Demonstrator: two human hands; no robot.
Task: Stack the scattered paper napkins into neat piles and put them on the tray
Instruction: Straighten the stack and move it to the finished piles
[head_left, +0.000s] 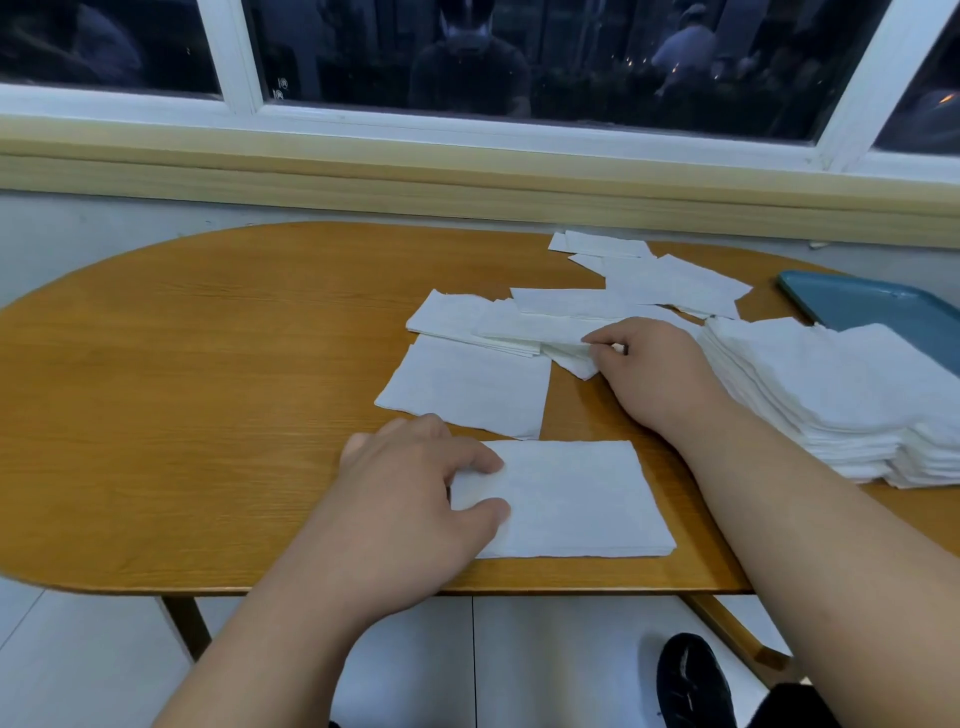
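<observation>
Napkins (670, 283) are only partly gathered. A tall stack (831, 395) sits at the right edge of the table (182, 389), just in front of the blue tray (883, 306) or overlapping its near rim; we cannot tell which. A thin, squared pile (576, 499) lies at the near edge. Our left hand (410, 488) rests on that pile's left side, fingers relaxed and thumb laid on the paper, gripping nothing. Our right hand (649, 364) reaches into the loose sheets in the middle and pinches the edge of a folded napkin (571, 358) between thumb and forefinger. We judge the job about halfway: several sheets lie scattered from the middle toward the far right, and what we see of the tray holds no pile. The table is an oval of orange-brown wood, set against a pale wall under a yellow sill (467, 171) and a white-framed window (239, 62), dark outside. Pale floor tiles (545, 665) and a dark shoe (691, 680) show below.
</observation>
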